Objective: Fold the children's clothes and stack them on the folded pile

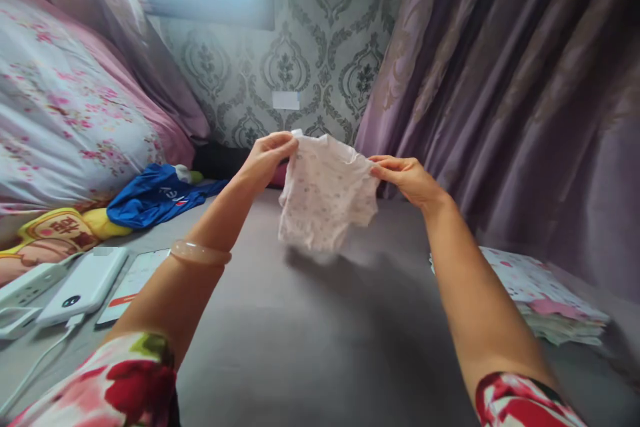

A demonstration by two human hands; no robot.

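A small white baby top [325, 197] with a faint pink print hangs in the air above a grey bed sheet [310, 333]. My left hand [267, 157] pinches its left shoulder, fingers closed on the cloth. My right hand [407, 179] pinches the right shoulder the same way. The garment is stretched between the two hands and its lower hem hangs loose, a little blurred. A pale bangle [200, 253] sits on my left forearm.
A stack of folded printed clothes [545, 300] lies at the right. At the left lie a white power bank [85, 287], a power strip [25, 287], a phone [133, 283], a blue garment [155, 193] and a floral quilt [65, 113]. Purple curtains [525, 93] hang on the right.
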